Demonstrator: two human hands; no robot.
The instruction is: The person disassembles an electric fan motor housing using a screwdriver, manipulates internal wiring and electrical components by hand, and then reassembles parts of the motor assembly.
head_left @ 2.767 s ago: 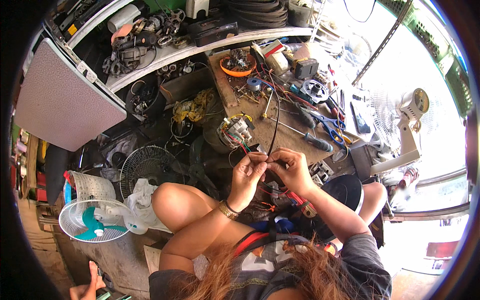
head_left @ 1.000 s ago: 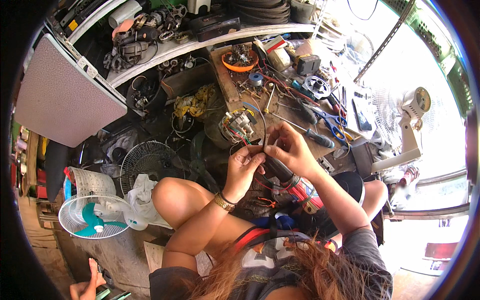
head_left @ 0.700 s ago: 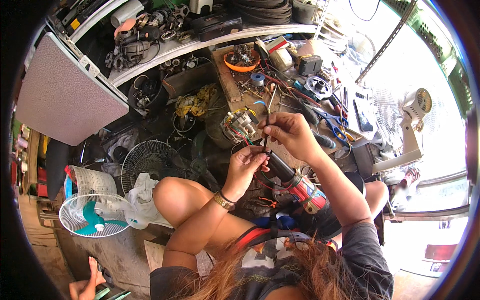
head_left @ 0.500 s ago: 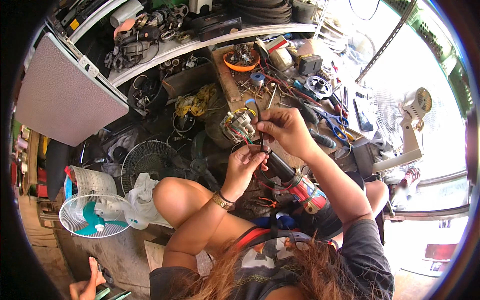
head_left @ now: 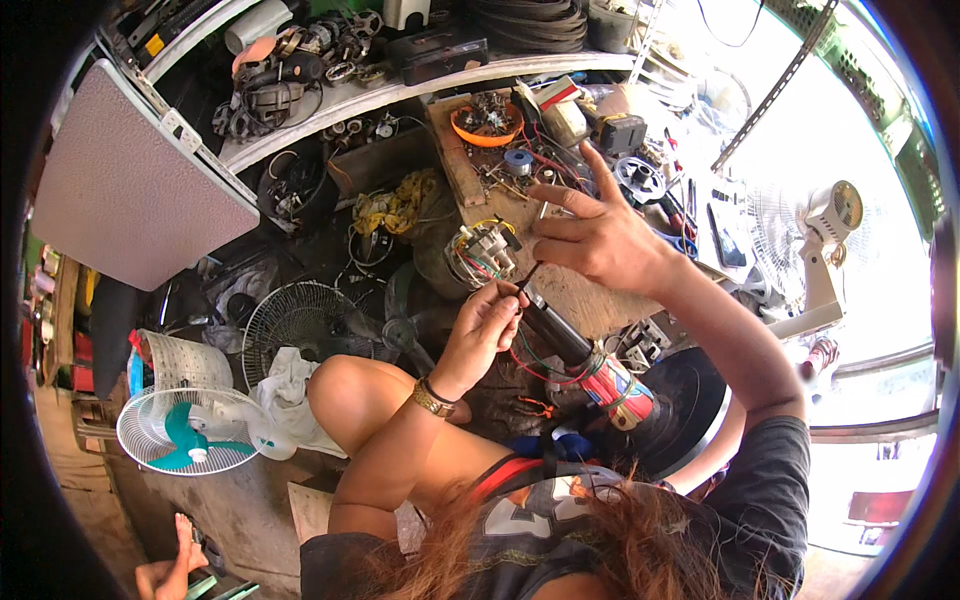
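My left hand (head_left: 487,322) pinches a thin black strip (head_left: 530,275) at the upper end of a dark tube (head_left: 555,330). The tube slants down into a red and blue cylinder (head_left: 617,392) with wires tied around it. My right hand (head_left: 605,240) is raised just beyond, its fingers spread apart; the strip's far end comes close to its lower fingers, and I cannot make out whether it touches them. Beside my hands is a bare fan motor (head_left: 483,250) with several coloured wires. Red and green leads (head_left: 540,370) hang below my left hand.
The wooden bench (head_left: 590,295) carries an orange bowl (head_left: 487,125) of small parts, a tape roll (head_left: 518,162), screwdrivers and a phone (head_left: 728,235). A beige fan (head_left: 825,250) stands right. Orange-handled pliers (head_left: 535,407) lie below. A teal-bladed fan (head_left: 190,440) and a fan guard (head_left: 305,325) are left.
My right hand has gone from pinching the black strip to spread fingers, moving slightly right. My left hand still pinches at the tube's end. A round black base now shows by my right knee.
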